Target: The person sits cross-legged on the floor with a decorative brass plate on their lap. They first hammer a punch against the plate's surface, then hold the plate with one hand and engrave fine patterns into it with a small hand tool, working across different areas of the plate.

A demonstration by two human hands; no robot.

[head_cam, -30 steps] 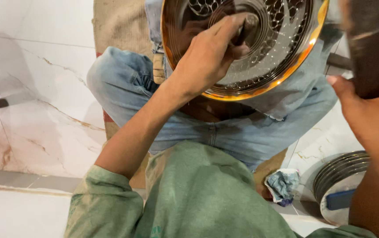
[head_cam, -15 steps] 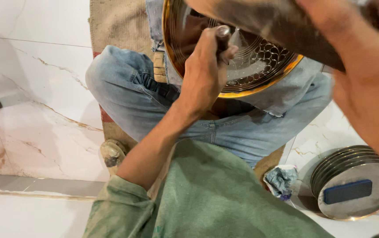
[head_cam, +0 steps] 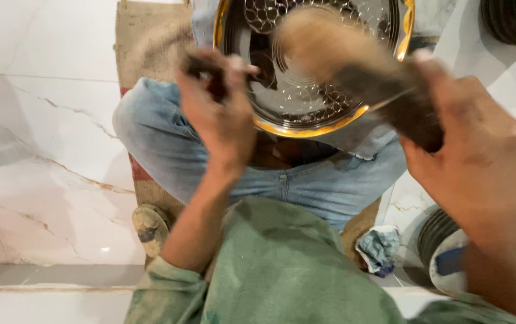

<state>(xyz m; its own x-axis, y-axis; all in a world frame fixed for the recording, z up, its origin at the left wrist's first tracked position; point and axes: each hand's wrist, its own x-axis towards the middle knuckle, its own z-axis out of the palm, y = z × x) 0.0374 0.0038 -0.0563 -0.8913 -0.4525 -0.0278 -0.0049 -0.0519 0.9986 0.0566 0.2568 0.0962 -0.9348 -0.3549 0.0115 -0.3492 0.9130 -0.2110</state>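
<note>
A round engraved metal plate (head_cam: 306, 78) with a gold rim rests on the seated person's lap, far centre. The left hand (head_cam: 222, 117) pinches a small dark tool at its left edge. The right hand (head_cam: 474, 156) grips a blurred wooden mallet (head_cam: 354, 66) — its long axis slants across the plate.

I am looking down on a glossy white marble floor (head_cam: 42, 150) veined in brown and gold, which is catching soft overhead light. A burlap mat (head_cam: 150, 45) is lying across it. A grey grout seam (head_cam: 48, 275) is running along the bottom edge.
</note>
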